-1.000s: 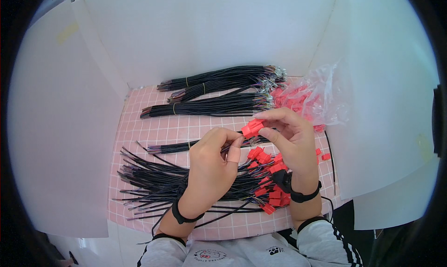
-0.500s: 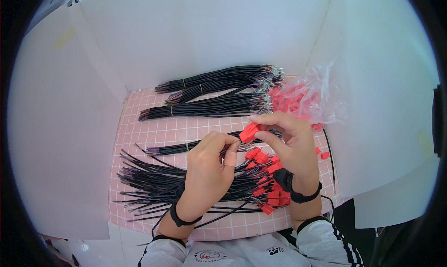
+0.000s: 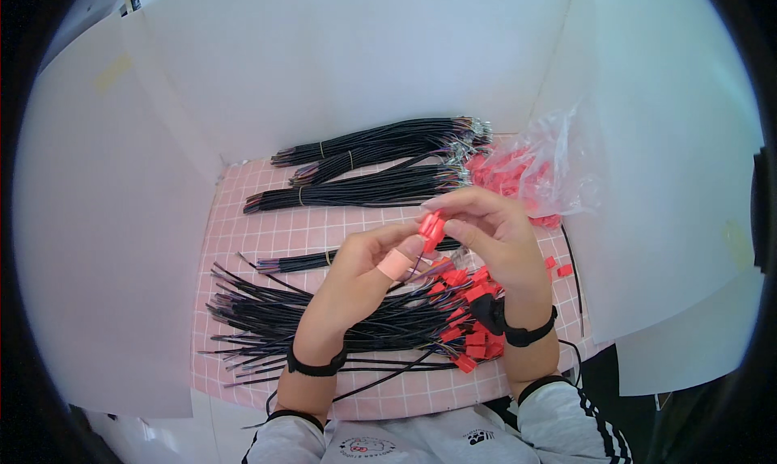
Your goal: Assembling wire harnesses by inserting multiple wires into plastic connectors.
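Note:
Between my two hands is a red plastic connector housing (image 3: 431,232), held above the table. My right hand (image 3: 506,241) pinches it from the right, with thumb and fingers closed on it. My left hand (image 3: 352,282) meets its lower left side, thumb and finger pinched at a thin dark wire (image 3: 418,265) that runs down from the housing. The left fingertips are partly hidden. A tan band (image 3: 394,265) wraps the left thumb. Below the hands lies a spread of black cables (image 3: 324,322), many ending in red connector housings (image 3: 475,344) at the right.
Banded bundles of black cable (image 3: 356,187) lie at the back, and another bundle (image 3: 295,262) lies nearer. A clear plastic bag (image 3: 558,173) of red housings stands back right, with loose housings (image 3: 564,271) in front. White panels (image 3: 388,51) enclose the pink gridded cloth (image 3: 235,237).
The left hand has turned so its thumb shows, and it has come up against the red housing. The right hand has tilted the housing more upright. A thin wire now shows beneath it.

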### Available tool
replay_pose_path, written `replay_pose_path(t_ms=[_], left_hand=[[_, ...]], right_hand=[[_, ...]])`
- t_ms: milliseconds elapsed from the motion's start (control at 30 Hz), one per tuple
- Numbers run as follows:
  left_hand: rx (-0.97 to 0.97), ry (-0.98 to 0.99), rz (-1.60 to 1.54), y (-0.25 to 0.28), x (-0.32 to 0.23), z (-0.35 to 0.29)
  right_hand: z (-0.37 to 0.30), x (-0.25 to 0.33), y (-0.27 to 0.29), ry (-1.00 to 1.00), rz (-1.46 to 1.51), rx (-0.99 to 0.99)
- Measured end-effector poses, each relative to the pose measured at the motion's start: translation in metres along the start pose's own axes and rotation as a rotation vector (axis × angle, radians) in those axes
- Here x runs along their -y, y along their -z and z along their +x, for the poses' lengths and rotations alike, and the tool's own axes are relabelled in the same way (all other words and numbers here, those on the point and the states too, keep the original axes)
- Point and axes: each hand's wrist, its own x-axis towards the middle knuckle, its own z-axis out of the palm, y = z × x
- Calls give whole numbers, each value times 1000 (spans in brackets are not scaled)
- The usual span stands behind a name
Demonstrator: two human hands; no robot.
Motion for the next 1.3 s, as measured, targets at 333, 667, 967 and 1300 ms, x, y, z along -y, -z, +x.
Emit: replay_pose_path(t_ms=[333,667,967,1300], left_hand=[[-245,-225,-207,4,7,6],[-279,-267,-473,-1,-7,2],[-149,-190,-330,19,-9,-3],[-80,-153,-349,19,-6,-2]], right_hand=[[-7,-8,-37,-128,92,-105],[-12,-15,-49,-154,582,-125],[-12,-13,-50,-274,775,-119],[-17,-5,-50,-243,554,-90]])
